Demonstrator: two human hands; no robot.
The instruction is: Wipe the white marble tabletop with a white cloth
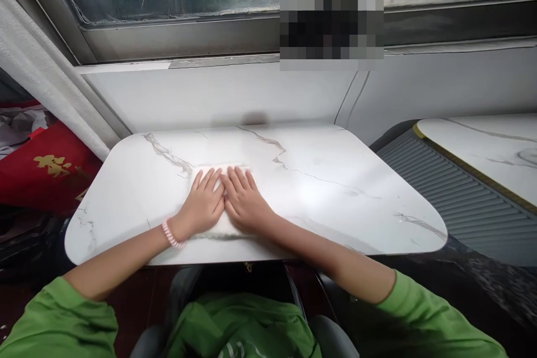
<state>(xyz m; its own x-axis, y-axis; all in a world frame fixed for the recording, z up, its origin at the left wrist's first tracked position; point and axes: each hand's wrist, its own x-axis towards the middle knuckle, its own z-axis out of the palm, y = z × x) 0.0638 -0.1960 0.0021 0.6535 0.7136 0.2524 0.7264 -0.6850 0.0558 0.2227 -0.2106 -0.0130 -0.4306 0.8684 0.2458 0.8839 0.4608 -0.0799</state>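
Observation:
A white cloth [218,228] lies flat on the white marble-patterned table [327,179], close to its front edge. My left hand [202,201] rests palm down on the left part of the cloth, fingers stretched forward. Beside it my right hand [243,198] lies flat on the right part, its fingers also extended. The two hands touch at the thumbs. Around my left wrist is a pink coiled band [171,234]. Much of the cloth is covered by the hands.
A white wall [218,95] and a window frame [180,39] stand behind the table. At left are a white curtain [54,67] and a red bag [50,168] with gold lettering. A grey ribbed panel [453,196] and another marble-patterned top [486,134] are at right.

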